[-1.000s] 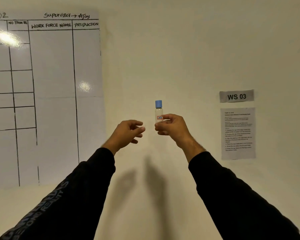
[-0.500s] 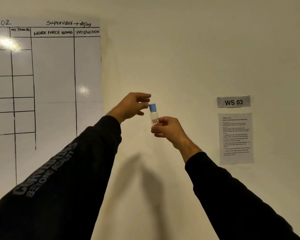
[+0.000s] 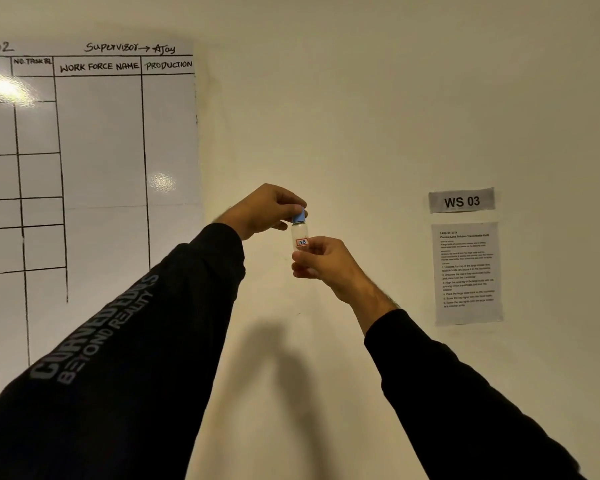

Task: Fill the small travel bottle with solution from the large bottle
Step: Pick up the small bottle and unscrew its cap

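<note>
Closest to the camera are two arms in black sleeves, and the left sleeve (image 3: 94,344) has grey letters on it. Both arms reach up and out in front of the wall. The right hand (image 3: 326,263) pinches the bottom of the small travel bottle (image 3: 299,237) and holds it standing straight up, probably so nothing can spill and so it stays steady. The left hand (image 3: 262,211) comes from above, and its fingertips pinch the blue cap (image 3: 298,215). It looks ready to twist the cap, so this seems to be the opening or closing step. The bottle is see-through white with a little red-edged sticker. I cannot tell how much liquid is inside. The large bottle is not in sight. Behind the hands, on the wall, are a whiteboard (image 3: 101,140), a "WS 03" sign (image 3: 461,200) and a paper sheet (image 3: 466,271) with steps printed on it.
</note>
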